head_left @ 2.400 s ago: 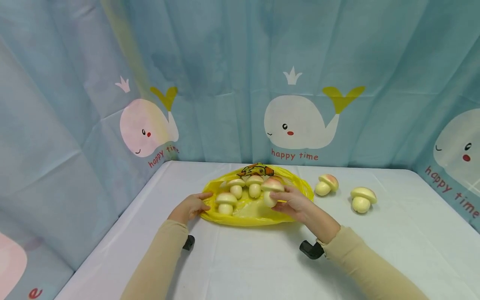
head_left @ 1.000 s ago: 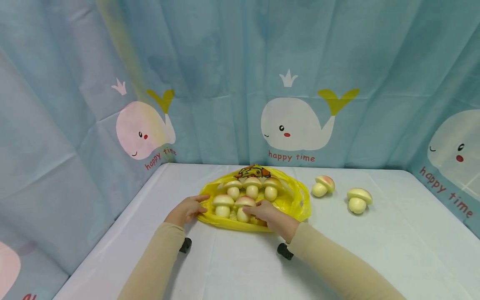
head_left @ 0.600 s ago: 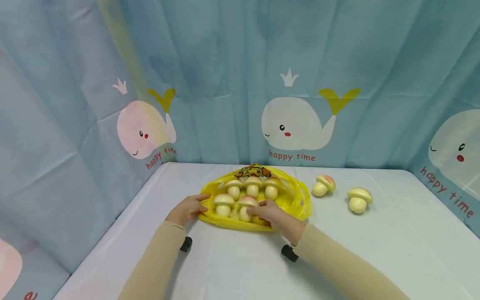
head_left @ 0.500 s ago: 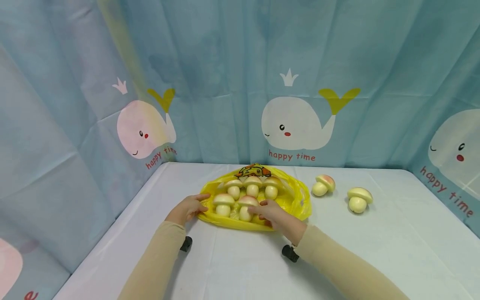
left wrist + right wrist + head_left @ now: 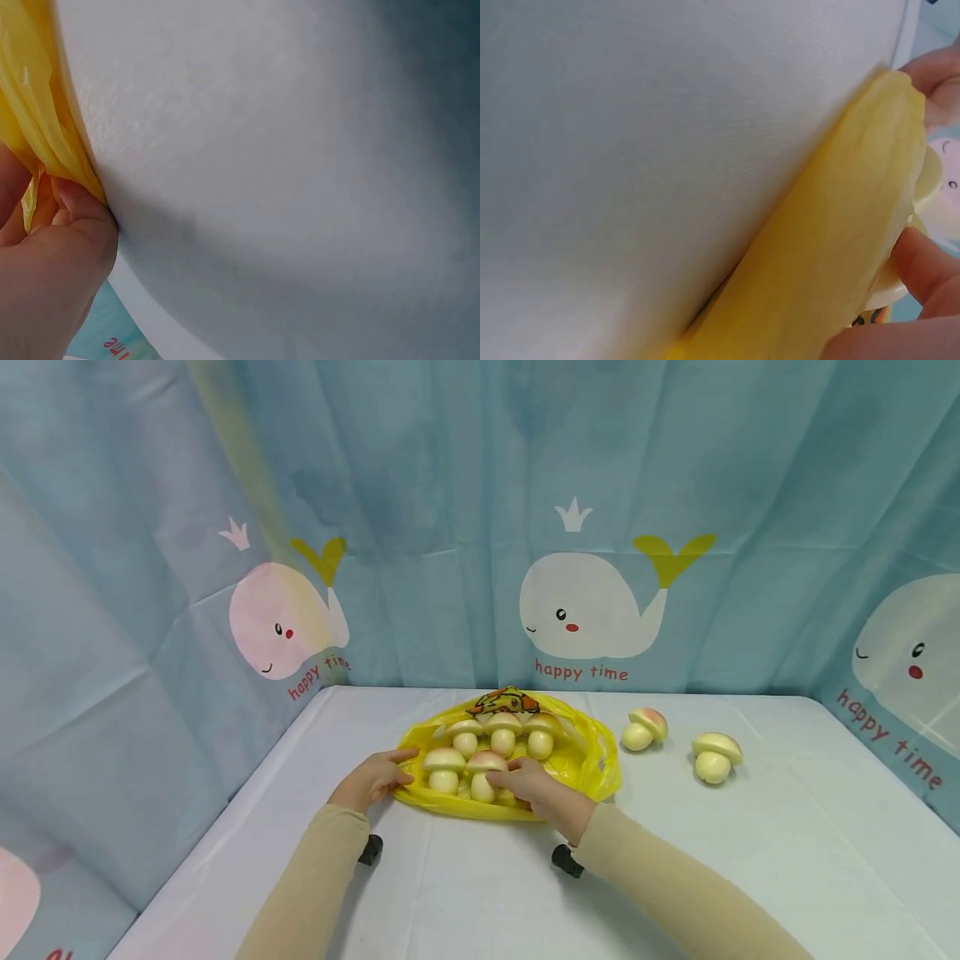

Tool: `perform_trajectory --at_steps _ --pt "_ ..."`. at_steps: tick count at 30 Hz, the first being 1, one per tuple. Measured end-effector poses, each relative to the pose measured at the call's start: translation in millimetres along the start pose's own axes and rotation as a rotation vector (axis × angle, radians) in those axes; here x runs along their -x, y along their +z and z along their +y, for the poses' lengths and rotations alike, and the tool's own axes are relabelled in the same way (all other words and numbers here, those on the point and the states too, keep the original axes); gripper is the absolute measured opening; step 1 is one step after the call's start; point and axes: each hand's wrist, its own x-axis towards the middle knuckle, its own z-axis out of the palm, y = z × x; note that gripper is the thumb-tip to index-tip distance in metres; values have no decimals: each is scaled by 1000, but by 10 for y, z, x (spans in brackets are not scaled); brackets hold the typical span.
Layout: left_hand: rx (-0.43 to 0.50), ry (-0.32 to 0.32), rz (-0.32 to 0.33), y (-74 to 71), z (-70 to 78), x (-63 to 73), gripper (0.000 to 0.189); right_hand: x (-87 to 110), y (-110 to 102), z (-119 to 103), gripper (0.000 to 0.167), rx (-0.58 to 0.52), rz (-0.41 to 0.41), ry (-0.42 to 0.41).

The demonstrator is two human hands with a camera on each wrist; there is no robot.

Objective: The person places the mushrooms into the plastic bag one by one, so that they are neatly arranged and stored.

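Observation:
A yellow plastic bag (image 5: 472, 808) lies open-mouthed on the table, a duck print at its back. My left hand (image 5: 369, 782) grips its left edge; in the left wrist view, the thin yellow film (image 5: 37, 82) runs between curled fingers. Inside, my right hand (image 5: 543, 793) holds a mushroom (image 5: 483, 785) with a pinkish cap by its stem, thumb and fingers around its right side. Just left of it stands another mushroom (image 5: 443, 778). Three more form a row behind, the middle mushroom (image 5: 503, 737) among them. The bag's near wall (image 5: 810, 217) hides part of the right hand in the right wrist view.
To the right of the bag, two mushrooms lie on the white tabletop: a tilted pink-capped mushroom (image 5: 643, 729) and a pale mushroom (image 5: 716, 757) nearer the right side. A blue curtain (image 5: 450, 610) printed with whales rises along the table's back and sides.
My right hand has carried its mushroom from the bag's right part leftward and nearer, into the front row. Over the last second it has barely shifted. The left hand keeps its place at the bag's edge.

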Motion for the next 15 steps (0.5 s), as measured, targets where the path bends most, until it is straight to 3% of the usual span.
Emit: perform_trajectory --at_steps 9,15 --pt "11 14 0 17 9 17 59 19 -57 67 68 -8 28 -5" --pt "11 29 -7 21 1 22 60 107 -243 94 64 -53 53 -22"
